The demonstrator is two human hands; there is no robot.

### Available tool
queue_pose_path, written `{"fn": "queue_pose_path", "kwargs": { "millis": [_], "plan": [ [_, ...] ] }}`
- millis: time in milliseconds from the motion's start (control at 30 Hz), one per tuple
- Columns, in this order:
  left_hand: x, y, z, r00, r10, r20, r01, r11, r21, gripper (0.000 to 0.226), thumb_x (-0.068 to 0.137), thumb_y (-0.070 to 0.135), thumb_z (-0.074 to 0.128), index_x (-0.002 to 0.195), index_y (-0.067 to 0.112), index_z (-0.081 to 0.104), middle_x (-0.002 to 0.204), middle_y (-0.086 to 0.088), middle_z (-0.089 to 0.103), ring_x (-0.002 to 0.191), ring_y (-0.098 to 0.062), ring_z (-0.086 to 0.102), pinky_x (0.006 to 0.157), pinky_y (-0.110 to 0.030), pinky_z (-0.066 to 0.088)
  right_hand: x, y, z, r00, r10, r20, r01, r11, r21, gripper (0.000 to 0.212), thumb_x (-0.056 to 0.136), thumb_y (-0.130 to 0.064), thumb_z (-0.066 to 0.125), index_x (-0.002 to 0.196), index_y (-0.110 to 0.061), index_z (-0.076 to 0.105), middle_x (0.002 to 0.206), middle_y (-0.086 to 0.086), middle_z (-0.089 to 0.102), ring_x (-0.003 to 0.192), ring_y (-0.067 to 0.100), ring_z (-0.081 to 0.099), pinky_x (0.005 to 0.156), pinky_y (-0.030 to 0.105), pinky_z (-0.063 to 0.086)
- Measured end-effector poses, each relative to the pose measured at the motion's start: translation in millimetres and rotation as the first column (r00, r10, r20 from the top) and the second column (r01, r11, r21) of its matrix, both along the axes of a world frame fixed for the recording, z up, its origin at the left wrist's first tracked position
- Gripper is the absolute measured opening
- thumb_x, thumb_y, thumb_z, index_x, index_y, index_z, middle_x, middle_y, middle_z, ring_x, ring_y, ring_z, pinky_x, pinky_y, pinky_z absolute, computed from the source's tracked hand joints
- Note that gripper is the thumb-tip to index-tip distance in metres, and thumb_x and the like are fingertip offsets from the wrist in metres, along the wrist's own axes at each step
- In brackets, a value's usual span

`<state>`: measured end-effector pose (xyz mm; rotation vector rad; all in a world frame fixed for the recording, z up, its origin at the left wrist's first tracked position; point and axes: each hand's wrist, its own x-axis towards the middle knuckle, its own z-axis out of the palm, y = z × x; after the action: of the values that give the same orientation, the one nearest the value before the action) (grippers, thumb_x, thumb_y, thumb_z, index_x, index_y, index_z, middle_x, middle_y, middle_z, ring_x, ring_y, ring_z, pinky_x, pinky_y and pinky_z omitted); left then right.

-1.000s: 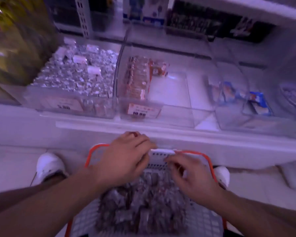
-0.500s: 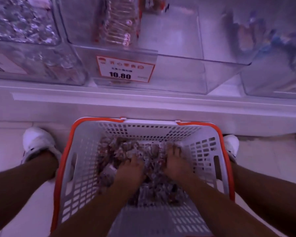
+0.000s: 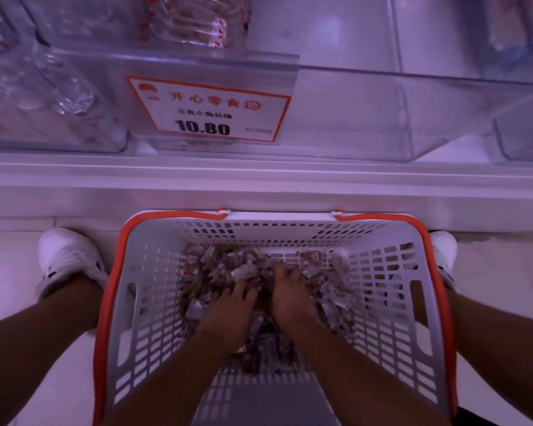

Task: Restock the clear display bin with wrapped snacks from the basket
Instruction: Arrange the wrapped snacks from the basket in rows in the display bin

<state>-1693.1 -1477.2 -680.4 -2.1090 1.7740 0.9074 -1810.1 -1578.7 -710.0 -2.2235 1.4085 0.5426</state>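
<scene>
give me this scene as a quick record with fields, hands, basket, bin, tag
left hand: in the snacks, fingers spread
right hand: in the snacks beside the left, fingers curled down
basket: white with orange rim, on the floor below the shelf
bin: clear, mostly bare, few packs at back left
tag: reads 10.80

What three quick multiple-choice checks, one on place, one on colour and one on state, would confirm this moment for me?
1. Where are both hands?
A. In the basket
B. In the clear bin
C. On the shelf edge

2. What colour is the basket's rim?
A. Blue
B. Orange-red
C. Green

3. How full is the clear bin behind the price tag?
A. Heaped
B. Mostly bare
C. Lidded

Key: A, the left hand and right hand lie in the wrapped snacks inside the basket; B, the rim shows it; B, the clear bin by the price tag holds few packets.
</scene>
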Motion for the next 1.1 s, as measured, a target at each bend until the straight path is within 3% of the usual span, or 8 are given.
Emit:
{"fn": "queue_pose_path", "kwargs": {
  "millis": [133,300,400,500,600,767,967,1100],
  "plan": [
    [-12,-2,-7,0.994,-0.094,0.063,0.099,0.991,-0.09,0.049,0.087,0.025,0.048,0.136,0.018,0.042,0.136,-0.01,0.046,0.106,-0.034,0.056,0.087,-0.043,0.047,-15,-30,10,0.89,-0.376,0.259,0.301,0.91,0.286,0.042,0.088,-0.027,0.065,0.123,-0.01,0.05,0.096,0.006,0.064,0.087,0.024,0.063,0.086,0.04,0.052],
    [-11,-25,0,0.994,0.054,-0.096,-0.06,0.996,-0.059,0.058,0.091,0.022,0.051,0.145,0.013,0.033,0.131,-0.013,0.057,0.105,-0.035,0.065,0.087,-0.041,0.051,-37,-80,47,0.65,-0.742,0.162,0.514,0.586,0.626,0.032,0.079,-0.011,0.075,0.11,-0.009,0.069,0.081,0.002,0.063,0.058,0.005,0.054,0.063,0.025,0.048],
    [18,-40,37,0.812,0.346,-0.471,-0.364,0.93,0.055,0.045,0.092,0.019,0.059,0.135,0.011,0.053,0.125,-0.012,0.066,0.113,-0.03,0.064,0.096,-0.035,0.05,-42,-97,94,0.61,-0.776,0.159,0.455,0.508,0.731,0.03,0.08,-0.008,0.072,0.105,0.005,0.064,0.085,0.023,0.057,0.074,0.027,0.054,0.069,0.04,0.044],
    [48,-60,108,0.647,0.482,-0.591,-0.471,0.862,0.188,0.028,0.086,0.019,0.062,0.11,0.007,0.07,0.108,-0.014,0.072,0.096,-0.021,0.068,0.085,-0.032,0.053,-34,-98,155,0.563,-0.8,0.206,0.301,0.431,0.851,0.022,0.089,0.003,0.061,0.11,0.007,0.062,0.102,0.03,0.061,0.085,0.033,0.059,0.076,0.044,0.051],
    [58,-68,192,0.408,0.582,-0.703,-0.645,0.729,0.229,0.023,0.075,0.014,0.061,0.096,0.014,0.07,0.08,-0.009,0.068,0.068,-0.016,0.06,0.059,-0.026,0.046,-23,-92,230,0.584,-0.738,0.338,0.114,0.487,0.866,0.022,0.091,0.004,0.055,0.112,0.001,0.063,0.09,0.018,0.063,0.078,0.029,0.055,0.068,0.039,0.042],
    [44,-51,298,-0.156,0.466,-0.871,-0.759,0.508,0.408,0.031,0.083,-0.016,0.046,0.111,-0.007,0.056,0.1,-0.022,0.074,0.077,-0.035,0.073,0.057,-0.034,0.057,-16,-64,333,0.411,-0.687,0.6,-0.012,0.653,0.757,0.032,0.082,-0.008,0.072,0.113,-0.006,0.069,0.108,0.017,0.072,0.087,0.027,0.065,0.07,0.037,0.053],
    [21,-38,318,-0.319,0.383,-0.867,-0.829,0.33,0.45,0.055,0.082,-0.014,0.043,0.121,0.021,0.059,0.079,-0.019,0.071,0.076,-0.032,0.067,0.069,-0.034,0.05,1,-25,350,0.366,-0.344,0.865,0.231,0.934,0.274,0.024,0.077,-0.01,0.081,0.093,-0.02,0.065,0.081,-0.004,0.074,0.067,0.006,0.068,0.061,0.032,0.059],
    [3,-57,324,-0.384,0.448,-0.807,-0.805,0.266,0.531,0.039,0.097,0.038,0.05,0.101,0.004,0.069,0.081,-0.014,0.069,0.07,-0.027,0.062,0.056,-0.03,0.049,19,-17,339,0.523,-0.104,0.846,0.174,0.985,0.014,0.028,0.075,-0.022,0.081,0.086,-0.03,0.056,0.078,-0.014,0.067,0.075,-0.004,0.063,0.065,0.01,0.045]
  ]
}}
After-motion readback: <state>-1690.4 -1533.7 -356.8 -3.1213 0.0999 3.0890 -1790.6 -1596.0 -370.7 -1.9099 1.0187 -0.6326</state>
